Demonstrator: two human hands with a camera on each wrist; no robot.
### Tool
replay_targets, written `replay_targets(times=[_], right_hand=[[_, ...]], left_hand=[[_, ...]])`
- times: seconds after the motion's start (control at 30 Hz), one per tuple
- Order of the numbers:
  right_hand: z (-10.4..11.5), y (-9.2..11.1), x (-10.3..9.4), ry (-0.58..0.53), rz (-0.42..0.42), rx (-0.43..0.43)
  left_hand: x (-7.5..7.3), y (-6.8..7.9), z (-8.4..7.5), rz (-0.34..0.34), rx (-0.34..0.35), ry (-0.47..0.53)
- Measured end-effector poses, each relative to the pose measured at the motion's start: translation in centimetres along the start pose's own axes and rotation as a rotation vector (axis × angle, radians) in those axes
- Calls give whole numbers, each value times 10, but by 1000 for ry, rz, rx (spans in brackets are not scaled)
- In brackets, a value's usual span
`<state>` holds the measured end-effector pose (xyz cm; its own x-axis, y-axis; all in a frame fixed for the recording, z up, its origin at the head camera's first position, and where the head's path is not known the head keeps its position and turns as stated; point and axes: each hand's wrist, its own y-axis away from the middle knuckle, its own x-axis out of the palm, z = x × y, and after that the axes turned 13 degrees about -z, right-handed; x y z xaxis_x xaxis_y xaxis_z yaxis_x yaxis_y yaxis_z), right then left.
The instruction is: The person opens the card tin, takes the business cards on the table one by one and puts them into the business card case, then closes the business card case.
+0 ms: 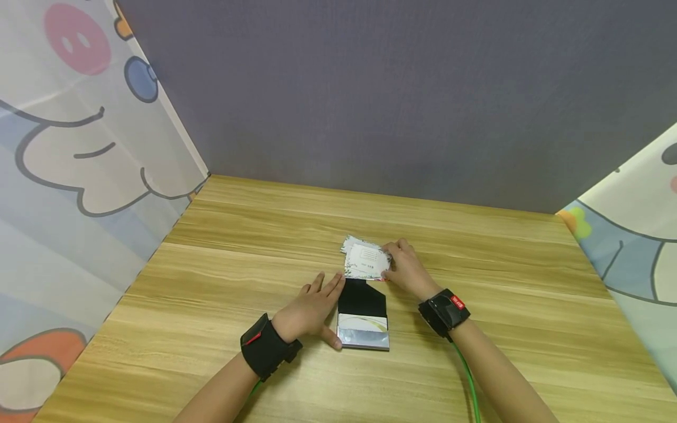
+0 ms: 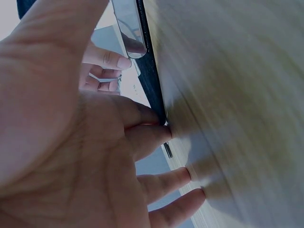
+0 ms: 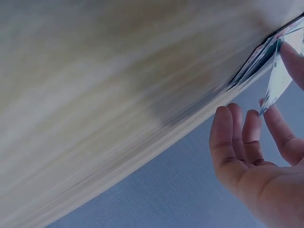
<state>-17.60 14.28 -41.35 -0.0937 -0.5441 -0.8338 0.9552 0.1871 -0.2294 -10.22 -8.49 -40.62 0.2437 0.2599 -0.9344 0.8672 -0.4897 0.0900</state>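
A black and silver card case [image 1: 362, 301] lies opened out on the table, with a white card [image 1: 357, 322] with a gold curve showing in its lower part. My left hand [image 1: 311, 308] rests along its left side, fingers spread, thumb near the lower silver corner. Past the case's far end are white cards [image 1: 353, 242] with leafy printed edges. My right hand [image 1: 409, 273] pinches the upper printed card [image 1: 367, 261] by its right side. In the right wrist view that card [image 3: 278, 83] is tilted up from a stack of cards [image 3: 254, 64] between thumb and finger.
The wood-grain table [image 1: 222, 270] runs back to a grey partition [image 1: 370, 106]. Cartoon-printed curtains [image 1: 79, 153] hang at both sides. A green cable [image 1: 471, 382] trails from the right wrist's black strap [image 1: 444, 311].
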Motion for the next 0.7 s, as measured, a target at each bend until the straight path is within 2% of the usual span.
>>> replay_targets(times=[0.33, 0.7], right_hand=[[-2, 0, -1, -40, -31, -18], [-4, 1, -5, -112, -57, 11]], left_hand=[[0, -1, 0, 0, -7, 4], [-2, 0, -1, 1, -6, 6]])
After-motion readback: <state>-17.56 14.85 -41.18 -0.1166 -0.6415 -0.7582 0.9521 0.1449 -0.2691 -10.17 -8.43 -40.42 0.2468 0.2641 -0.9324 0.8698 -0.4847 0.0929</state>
